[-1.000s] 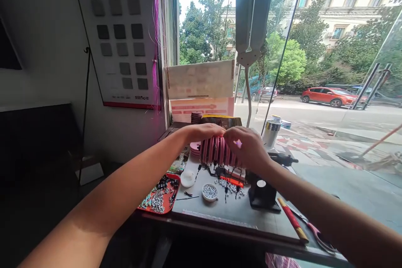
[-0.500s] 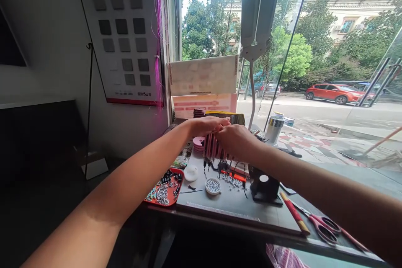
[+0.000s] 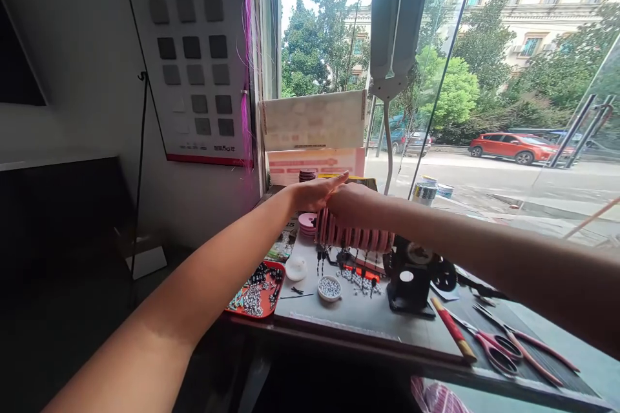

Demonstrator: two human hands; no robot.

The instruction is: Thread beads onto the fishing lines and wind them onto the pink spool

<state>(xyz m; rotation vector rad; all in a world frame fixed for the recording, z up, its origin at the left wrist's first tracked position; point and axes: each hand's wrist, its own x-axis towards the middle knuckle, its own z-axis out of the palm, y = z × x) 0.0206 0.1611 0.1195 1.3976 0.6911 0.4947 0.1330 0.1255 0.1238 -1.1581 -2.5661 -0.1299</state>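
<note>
A row of pink spools stands on edge at the back of the grey work mat. Dark threads with beads hang from the row. My right hand lies curled over the row's left end, its fingertips hidden. My left hand reaches in from the left with fingers stretched flat and rests against the right hand above the spools. A stack of pink discs sits just left of the row.
A red tray of beads, a white cup and a small bowl of silver beads lie in front. A black stand, red-handled scissors and a red stick are to the right. A lamp hangs overhead by the window.
My right hand has slid left along the spool row to its left end, uncovering the spools on the right. My left hand's fingers have straightened against it.
</note>
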